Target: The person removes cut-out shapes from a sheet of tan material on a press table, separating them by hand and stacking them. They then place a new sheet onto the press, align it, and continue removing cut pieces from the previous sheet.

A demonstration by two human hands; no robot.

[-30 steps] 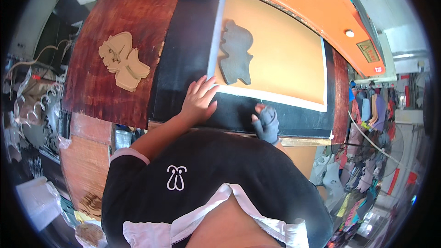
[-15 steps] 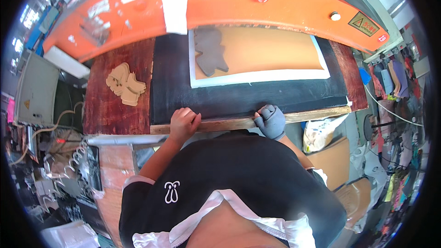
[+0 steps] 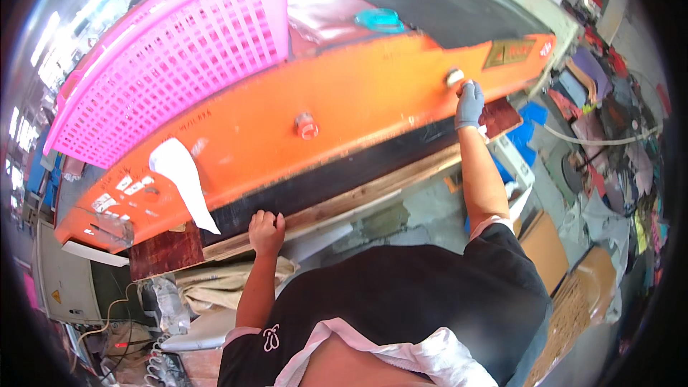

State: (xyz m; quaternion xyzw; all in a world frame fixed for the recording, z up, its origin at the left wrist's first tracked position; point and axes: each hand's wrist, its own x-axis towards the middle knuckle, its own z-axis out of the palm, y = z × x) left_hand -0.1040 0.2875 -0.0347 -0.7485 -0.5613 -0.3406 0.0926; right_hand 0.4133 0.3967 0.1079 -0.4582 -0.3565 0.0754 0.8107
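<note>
Pink basket (image 3: 179, 64) up at 10 o'clock, then bare left hand (image 3: 266, 231) at 8, curled by the desk (image 3: 365, 191) edge, can't tell if that grip holds anything. Orange machine (image 3: 380, 93) has a pale button (image 3: 454, 76) around 1:30, probably stiff and fixed, so I'd push its face, not pinch. Gloved right hand (image 3: 469, 105) is right beside it at 2, can't tell how closed that grip is

Bright overall; upper left washed out (straight edges bowed), corners black.
</note>
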